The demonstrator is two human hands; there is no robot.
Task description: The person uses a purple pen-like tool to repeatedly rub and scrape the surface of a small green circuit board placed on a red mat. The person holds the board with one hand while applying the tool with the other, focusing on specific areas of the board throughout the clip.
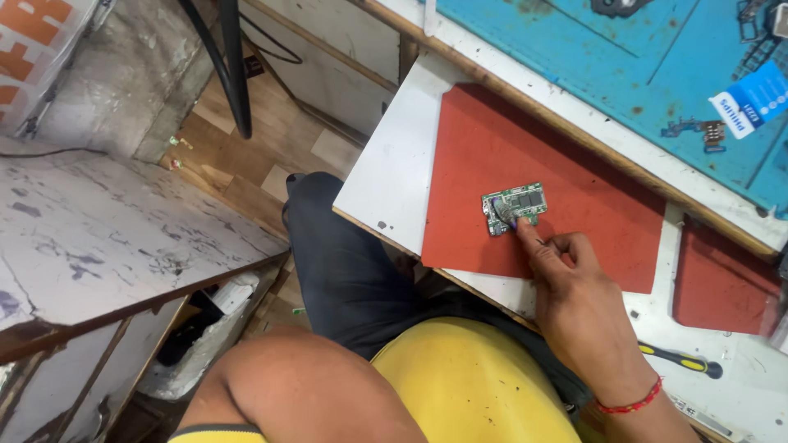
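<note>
- Right hand [574, 275] reaches fwd over a red mat [525, 139]; index finger stretched out, tip pressing on the near edge of a small green circuit board [515, 207]. Other fingers curled under – not gripping, just pushing/pinning w/ one finger.
- Circuit board lies flat on the mat, right at the fingertip, slightly tilted; silver metal shields on top.
- Red thread band [630, 404] round the right wrist.
- Left hand: out of view. Only the upper arm/elbow [304, 385] shows at the bottom, so can't tell if it holds anything.
- Mat sits on a white board [386, 172] that sticks out over the person's lap; dark trousers [345, 271] and yellow shirt [468, 377] below the hand.
- Just right of the wrist: a screwdriver [680, 358] w/ yellow-black handle, lying on the white surface, untouched.
- Further right of the hand: a second red mat [722, 283], apart from the first.
- Beyond the hand, past a wooden edge: blue work mat [591, 57] w/ a blue-white packet [751, 102] and small metal parts [698, 130] near it.
- Far left of the hand: worn grey-white shelf [107, 230], wood floor [246, 156] below.
</note>
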